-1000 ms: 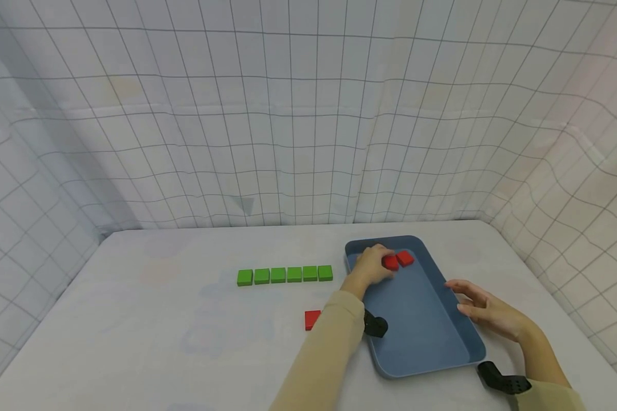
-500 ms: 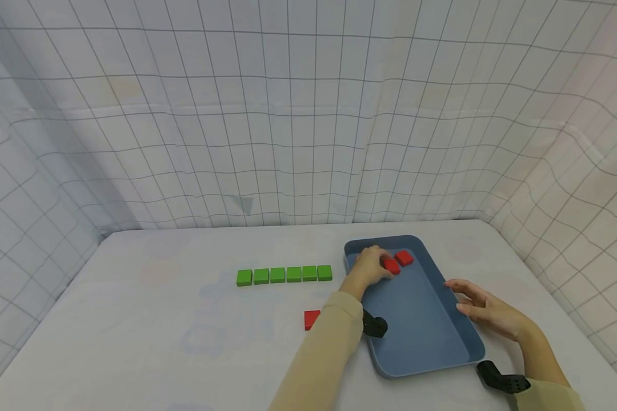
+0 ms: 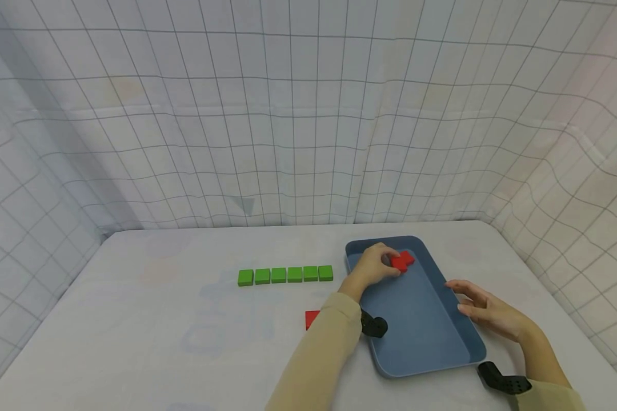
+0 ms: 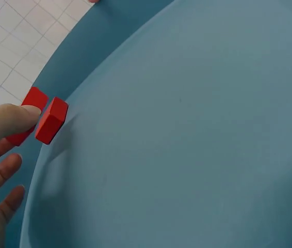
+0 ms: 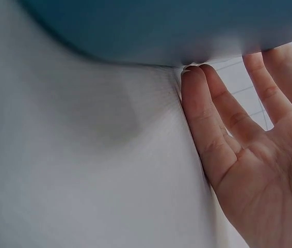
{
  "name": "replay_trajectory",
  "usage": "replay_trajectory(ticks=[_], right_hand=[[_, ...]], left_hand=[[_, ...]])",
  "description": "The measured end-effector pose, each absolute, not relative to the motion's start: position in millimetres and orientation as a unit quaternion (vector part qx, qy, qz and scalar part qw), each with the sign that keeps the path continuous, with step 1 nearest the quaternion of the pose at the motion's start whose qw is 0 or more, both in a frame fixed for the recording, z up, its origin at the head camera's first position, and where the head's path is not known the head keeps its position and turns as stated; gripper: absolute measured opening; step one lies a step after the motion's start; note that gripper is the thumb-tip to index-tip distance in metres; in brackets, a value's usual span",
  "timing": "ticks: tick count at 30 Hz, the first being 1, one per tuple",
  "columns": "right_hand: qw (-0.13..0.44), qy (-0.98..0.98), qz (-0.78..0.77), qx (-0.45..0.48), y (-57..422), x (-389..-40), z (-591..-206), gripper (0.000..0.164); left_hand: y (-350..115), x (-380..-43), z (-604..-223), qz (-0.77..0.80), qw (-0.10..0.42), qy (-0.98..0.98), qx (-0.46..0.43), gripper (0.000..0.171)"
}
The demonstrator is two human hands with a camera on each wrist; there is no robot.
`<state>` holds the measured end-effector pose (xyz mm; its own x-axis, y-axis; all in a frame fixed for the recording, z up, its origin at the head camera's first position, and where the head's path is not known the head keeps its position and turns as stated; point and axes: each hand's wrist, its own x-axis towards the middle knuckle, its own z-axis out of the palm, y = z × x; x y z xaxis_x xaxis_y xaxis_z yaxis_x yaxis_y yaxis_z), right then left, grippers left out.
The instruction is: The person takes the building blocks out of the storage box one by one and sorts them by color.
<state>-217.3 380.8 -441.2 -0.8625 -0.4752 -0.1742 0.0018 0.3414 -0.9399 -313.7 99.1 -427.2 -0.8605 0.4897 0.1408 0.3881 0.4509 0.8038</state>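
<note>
Inside the blue tray (image 3: pixel 421 325), near its far end, my left hand (image 3: pixel 371 268) pinches a red block (image 3: pixel 398 263) between thumb and fingers. A second red block (image 3: pixel 408 257) lies just beyond it, overlapped by the held one in the head view. The left wrist view shows the thumb (image 4: pixel 12 120) on the held block, with the other block (image 4: pixel 52 121) close beside it. Along the tray's right side, my right hand (image 3: pixel 488 311) has its fingers spread. Fingertips of that hand (image 5: pixel 275 150) touch the tray's outer wall in the right wrist view.
Left of the tray, several green blocks (image 3: pixel 278 275) form a straight row on the white table (image 3: pixel 159 319). One red block (image 3: pixel 311 318) lies nearer, partly hidden by my left sleeve (image 3: pixel 324 342). A white gridded curtain (image 3: pixel 298 114) stands behind the table.
My left hand has shifted slightly right with the red block, bringing it up close to the other red block. The right hand stays in place at the tray's side.
</note>
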Motion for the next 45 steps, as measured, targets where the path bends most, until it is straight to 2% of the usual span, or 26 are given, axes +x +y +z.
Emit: replay_trajectory(ticks=[19,32,45], right_hand=[[0.226,0.79,-0.55,-0.15,379.5,-216.4,-439.3,0.053],[0.222,0.795,-0.545,-0.15,379.0,-214.6,-435.9,0.054],[0.231,0.788,-0.55,-0.15,378.1,-213.0,-434.0,0.053]], left_hand=[[85.1,-296.2,-411.9,0.541,-0.023,0.791,0.285,0.032],[55.4,-269.2,-402.5,0.558,-0.009,0.779,0.287,0.032],[4.5,-249.8,-403.3,0.546,0.002,0.782,0.3,0.031]])
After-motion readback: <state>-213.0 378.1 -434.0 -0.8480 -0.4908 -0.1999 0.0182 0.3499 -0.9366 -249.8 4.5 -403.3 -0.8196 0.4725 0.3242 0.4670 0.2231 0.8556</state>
